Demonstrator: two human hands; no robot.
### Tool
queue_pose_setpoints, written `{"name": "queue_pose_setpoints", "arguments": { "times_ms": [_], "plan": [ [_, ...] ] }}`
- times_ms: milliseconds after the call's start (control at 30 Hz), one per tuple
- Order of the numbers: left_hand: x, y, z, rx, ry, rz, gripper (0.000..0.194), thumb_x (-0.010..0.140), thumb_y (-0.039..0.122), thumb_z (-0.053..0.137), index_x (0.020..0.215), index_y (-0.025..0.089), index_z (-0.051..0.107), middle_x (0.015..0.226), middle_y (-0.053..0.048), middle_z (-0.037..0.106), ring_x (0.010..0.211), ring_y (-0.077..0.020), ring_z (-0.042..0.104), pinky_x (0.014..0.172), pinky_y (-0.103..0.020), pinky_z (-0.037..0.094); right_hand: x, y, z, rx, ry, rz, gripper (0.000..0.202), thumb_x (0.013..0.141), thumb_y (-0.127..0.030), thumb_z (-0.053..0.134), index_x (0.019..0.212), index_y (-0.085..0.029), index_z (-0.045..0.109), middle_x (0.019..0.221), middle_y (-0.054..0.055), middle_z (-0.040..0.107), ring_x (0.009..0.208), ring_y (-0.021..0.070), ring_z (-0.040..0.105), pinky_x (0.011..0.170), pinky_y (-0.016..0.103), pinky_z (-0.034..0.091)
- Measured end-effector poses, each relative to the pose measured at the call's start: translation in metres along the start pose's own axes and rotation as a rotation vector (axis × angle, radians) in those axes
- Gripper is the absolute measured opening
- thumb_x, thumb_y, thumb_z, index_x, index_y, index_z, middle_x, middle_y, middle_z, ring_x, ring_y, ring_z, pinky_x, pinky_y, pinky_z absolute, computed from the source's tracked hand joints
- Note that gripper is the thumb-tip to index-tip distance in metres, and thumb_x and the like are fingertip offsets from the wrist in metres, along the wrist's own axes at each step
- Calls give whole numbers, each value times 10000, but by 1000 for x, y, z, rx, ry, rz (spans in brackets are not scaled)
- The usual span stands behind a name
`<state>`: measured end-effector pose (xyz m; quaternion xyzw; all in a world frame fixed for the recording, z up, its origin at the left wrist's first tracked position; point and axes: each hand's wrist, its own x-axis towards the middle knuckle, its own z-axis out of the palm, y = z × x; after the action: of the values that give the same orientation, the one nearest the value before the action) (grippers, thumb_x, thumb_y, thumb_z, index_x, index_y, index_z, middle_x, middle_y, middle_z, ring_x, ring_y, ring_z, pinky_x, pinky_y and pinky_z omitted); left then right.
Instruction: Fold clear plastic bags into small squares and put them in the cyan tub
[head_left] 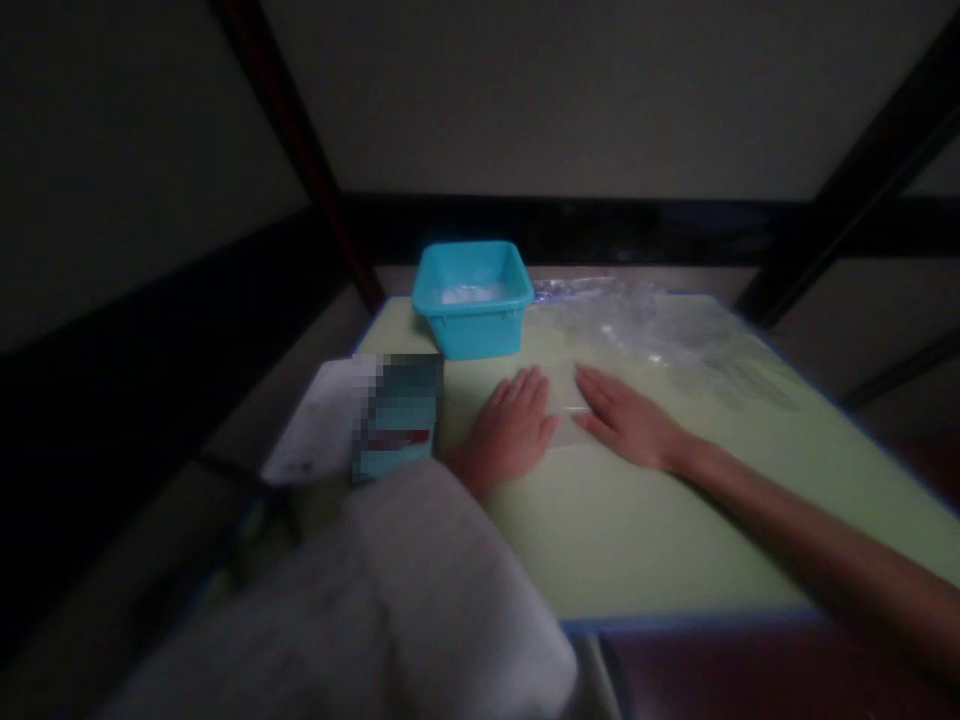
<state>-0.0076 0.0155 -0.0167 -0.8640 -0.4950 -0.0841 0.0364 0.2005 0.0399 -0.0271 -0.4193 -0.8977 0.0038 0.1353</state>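
Observation:
A small flat piece of clear plastic [568, 432] lies on the pale green table [600, 550], its edge catching a thin line of light. On its left side my left hand [514, 430] rests palm down, fingers stretched out. My right hand [626, 418] lies flat on the other side, fingers pointing toward the left hand. Neither hand grips anything that I can see. What lies under the palms is hidden, and blur hides the plastic's outline.
A turquoise plastic basin [484, 335] with something clear or whitish inside stands at the back. Crumpled clear plastic [637, 320] spreads over the back right. A blurred-out dark and teal object [397, 420] lies beside white paper [319, 410]. A grey-clothed knee [450, 560] blocks the front left.

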Motion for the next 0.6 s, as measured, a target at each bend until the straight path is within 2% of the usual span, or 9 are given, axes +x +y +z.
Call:
{"name": "queue_pose_setpoints", "arguments": {
  "times_ms": [133, 300, 433, 600],
  "plan": [
    [-1, 1, -1, 11, 11, -34, 534, 947, 362, 318, 1364, 30, 353, 1470, -216, 308, 1381, -283, 271, 1120, -440, 234, -12, 14, -2, -7, -3, 16, 696, 931, -564, 268, 1453, -104, 274, 1476, 166, 306, 1367, 276, 274, 1110, 467, 277],
    [-1, -2, 1, -9, 13, -45, 550, 938, 365, 350, 1350, 1, 367, 1459, -241, 310, 1377, -299, 275, 1114, -455, 249, -25, 24, -12, -7, -26, 29, 684, 933, -557, 274, 1462, -123, 255, 1479, 158, 298, 1368, 276, 266, 1109, 482, 273],
    [-6, -5, 1, -49, 58, -39, 550, 936, 365, 357, 1366, 22, 352, 1477, -220, 284, 1394, -277, 239, 1123, -460, 235, -30, 25, -20, 28, -36, 13, 651, 949, -516, 271, 1468, -124, 234, 1495, 153, 248, 1378, 262, 233, 1114, 481, 259],
    [-17, -5, -2, -89, 27, -9, 553, 933, 351, 377, 1390, 44, 323, 1494, -186, 268, 1405, -258, 210, 1129, -449, 228, -33, 37, -24, 63, -9, 24, 626, 947, -498, 304, 1471, -164, 235, 1486, 144, 278, 1363, 277, 276, 1089, 511, 299]
  ]
}}
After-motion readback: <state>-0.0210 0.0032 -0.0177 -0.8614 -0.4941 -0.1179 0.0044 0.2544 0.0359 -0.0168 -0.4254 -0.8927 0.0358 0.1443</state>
